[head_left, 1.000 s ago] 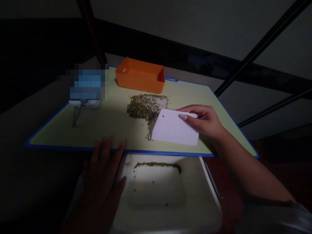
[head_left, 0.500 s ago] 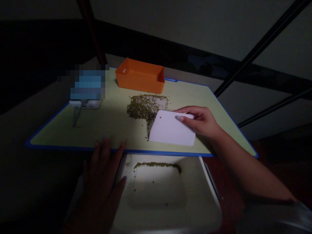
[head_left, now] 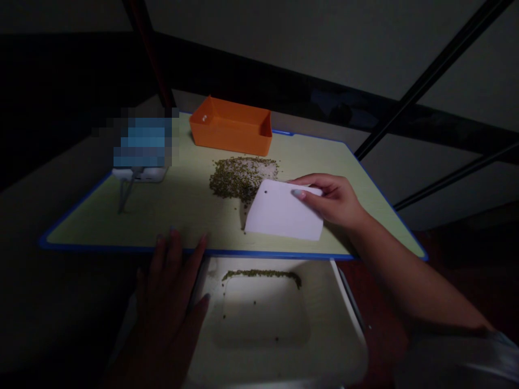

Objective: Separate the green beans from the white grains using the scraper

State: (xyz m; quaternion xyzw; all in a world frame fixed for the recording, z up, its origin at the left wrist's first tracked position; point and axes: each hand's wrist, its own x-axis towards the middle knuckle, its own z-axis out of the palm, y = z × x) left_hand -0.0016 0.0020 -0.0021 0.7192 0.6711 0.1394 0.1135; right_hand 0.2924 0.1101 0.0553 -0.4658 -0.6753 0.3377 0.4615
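Note:
Between the thumb and fingers of my right hand (head_left: 334, 201) is a white dough scraper (head_left: 284, 212), a flat sheet with a small dark spot near one corner. Its left side stands by a spread of small green beans mixed with white grains (head_left: 239, 177) on the pale green board (head_left: 194, 216). My left hand (head_left: 170, 286), dim in shadow, has its fingers apart, with the fingertips at the board's blue front edge. Below that edge sits a white bin (head_left: 263, 356), with a line of green beans (head_left: 263, 274) along its far inner side and a few loose ones on its floor.
An orange open box (head_left: 233, 132) stands at the back of the board. To the left, a white device with a cable (head_left: 140, 174) sits under a blurred blue patch. Dark wall panels rise behind, and a reddish floor (head_left: 381, 313) shows at right.
The scraper has shifted very slightly left and away from me, up to the edge of the bean spread. My left hand is nearly still. The whole view has drifted a little.

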